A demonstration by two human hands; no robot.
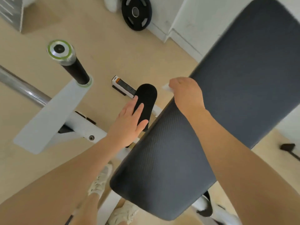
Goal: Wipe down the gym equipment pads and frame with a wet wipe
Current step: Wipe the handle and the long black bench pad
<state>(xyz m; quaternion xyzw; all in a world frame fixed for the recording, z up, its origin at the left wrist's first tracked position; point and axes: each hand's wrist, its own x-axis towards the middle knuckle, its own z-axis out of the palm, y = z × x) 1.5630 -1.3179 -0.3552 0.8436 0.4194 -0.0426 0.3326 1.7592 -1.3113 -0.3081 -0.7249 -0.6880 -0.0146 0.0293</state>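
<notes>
Grey textured vinyl is most of the view here, the big bench pad (219,111) angled across the shot. The right hand (185,93) sits at its left edge, grip curled tight around a white wet wipe (165,87) (only a small corner pokes out past the knuckles). The left hand (129,122) lies flat, fingers straight, on a small black pad (146,101) just beside the big one, holding nothing, more like bracing.

My guess is the edge of the big pad is getting wiped now. What could go wrong: with the wipe balled up like that, only a narrow strip touches the vinyl, so patches get missed. The white frame (78,125) below looks easy to skip too. And leaning weight on that small pad could shift it if it pivots, can't tell from here.
</notes>
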